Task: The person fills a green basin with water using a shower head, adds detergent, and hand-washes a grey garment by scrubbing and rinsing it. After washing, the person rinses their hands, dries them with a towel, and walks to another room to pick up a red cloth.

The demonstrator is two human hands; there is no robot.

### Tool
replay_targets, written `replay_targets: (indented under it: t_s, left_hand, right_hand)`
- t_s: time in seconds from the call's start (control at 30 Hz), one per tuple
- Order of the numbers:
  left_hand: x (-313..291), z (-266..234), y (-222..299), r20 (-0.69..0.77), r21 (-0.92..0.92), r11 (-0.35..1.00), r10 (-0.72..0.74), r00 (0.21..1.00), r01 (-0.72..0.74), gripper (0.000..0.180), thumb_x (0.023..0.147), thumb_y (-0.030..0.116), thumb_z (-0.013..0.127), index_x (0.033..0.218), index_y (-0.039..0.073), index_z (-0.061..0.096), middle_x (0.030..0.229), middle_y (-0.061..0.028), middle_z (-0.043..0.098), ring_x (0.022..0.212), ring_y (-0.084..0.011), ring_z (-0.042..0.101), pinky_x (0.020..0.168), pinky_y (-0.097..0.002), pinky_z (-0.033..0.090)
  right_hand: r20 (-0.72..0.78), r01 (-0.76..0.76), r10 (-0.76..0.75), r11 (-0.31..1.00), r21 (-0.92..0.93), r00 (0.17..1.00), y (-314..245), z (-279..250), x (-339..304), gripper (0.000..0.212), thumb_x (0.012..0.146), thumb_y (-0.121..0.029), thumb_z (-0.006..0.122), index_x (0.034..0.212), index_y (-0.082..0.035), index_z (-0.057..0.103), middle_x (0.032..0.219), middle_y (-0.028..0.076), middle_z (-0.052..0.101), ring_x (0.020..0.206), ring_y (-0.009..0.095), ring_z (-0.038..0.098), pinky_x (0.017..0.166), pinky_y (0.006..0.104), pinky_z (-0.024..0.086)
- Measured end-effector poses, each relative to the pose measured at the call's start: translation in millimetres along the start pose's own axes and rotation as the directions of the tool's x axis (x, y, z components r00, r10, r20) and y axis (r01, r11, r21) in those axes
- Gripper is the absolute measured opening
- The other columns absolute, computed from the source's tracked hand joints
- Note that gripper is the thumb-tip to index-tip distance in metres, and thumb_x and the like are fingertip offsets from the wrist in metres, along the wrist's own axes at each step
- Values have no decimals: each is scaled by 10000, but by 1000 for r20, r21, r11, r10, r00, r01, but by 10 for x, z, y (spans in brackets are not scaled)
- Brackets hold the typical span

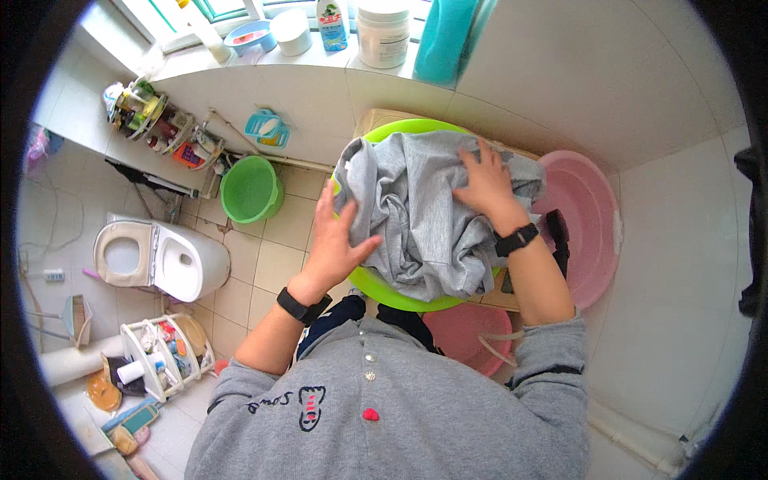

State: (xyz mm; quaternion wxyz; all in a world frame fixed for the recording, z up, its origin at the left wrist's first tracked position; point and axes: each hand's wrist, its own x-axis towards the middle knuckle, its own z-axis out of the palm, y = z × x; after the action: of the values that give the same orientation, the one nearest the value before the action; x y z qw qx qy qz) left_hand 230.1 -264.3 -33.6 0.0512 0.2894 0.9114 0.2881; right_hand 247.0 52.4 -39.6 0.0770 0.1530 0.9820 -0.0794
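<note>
A heap of grey fabric, seemingly a garment (416,216), fills a lime-green basin (400,300) in front of me and spills over its right rim. My left hand (334,244) is at the heap's left side with fingers spread; whether it touches the cloth I cannot tell. On the upper right of the fabric rests my right hand (488,188), open, fingers apart and palm down. Each wrist wears a black band. The basin's inside is hidden under the cloth.
To the right stands a large pink basin (592,240) with a dark item (558,236) at its edge. Another pink basin (472,340) sits lower, near my legs. A green bucket (252,190) and a toilet (188,260) are at left. Bottles and tubs line the windowsill (320,62).
</note>
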Motion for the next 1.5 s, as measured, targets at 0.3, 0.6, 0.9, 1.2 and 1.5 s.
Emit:
replay_targets:
  t_s: [0.3, 0.6, 0.9, 1.2, 1.5]
  left_hand:
    - [-305, 35, -253, 396, -470, 591, -523, 755, 656, 605, 970, 332, 644, 1399, -4, 379, 855, -126, 687, 672, -187, 686, 526, -311, 566]
    - [-341, 88, -238, 239, -549, 598, -558, 795, 585, 418, 971, 262, 621, 1220, -26, 448, 781, -146, 643, 570, -228, 663, 465, -346, 524]
    - [-496, 163, -408, 76, -593, 680, -485, 871, 431, 388, 969, 225, 598, 1260, -14, 502, 746, -132, 626, 540, -237, 634, 483, -365, 502]
    - [-297, 430, 127, -90, -389, 768, -581, 809, 509, 436, 922, 182, 633, 1299, -7, 524, 762, -194, 644, 690, -331, 657, 633, -415, 489]
    - [-244, 460, 442, -172, -213, 655, -756, 632, 725, 463, 921, 164, 613, 1335, -4, 493, 986, -308, 661, 928, -488, 634, 788, -518, 509]
  right_hand:
    - [162, -72, 38, 974, 213, 986, 707, 161, 578, 481, 981, -339, 551, 1291, 30, 546, 1152, 314, 641, 1116, 446, 612, 974, 489, 464]
    - [137, -25, 0, 982, 186, 991, 764, 249, 674, 441, 1002, -357, 533, 1208, 32, 556, 1173, 302, 630, 1120, 466, 596, 927, 470, 476]
    - [135, -13, -12, 982, 188, 991, 588, 285, 687, 413, 994, -328, 554, 1148, 55, 571, 1138, 310, 637, 1100, 475, 589, 904, 493, 475]
    - [103, 78, -117, 942, 328, 988, 1066, 805, 887, 384, 990, -353, 565, 1115, 10, 579, 1077, 298, 648, 1035, 483, 600, 856, 506, 485]
    - [160, 118, -224, 862, 494, 961, 913, 1208, 1144, 354, 981, -316, 572, 1096, 19, 552, 1010, 328, 650, 993, 521, 604, 832, 549, 490]
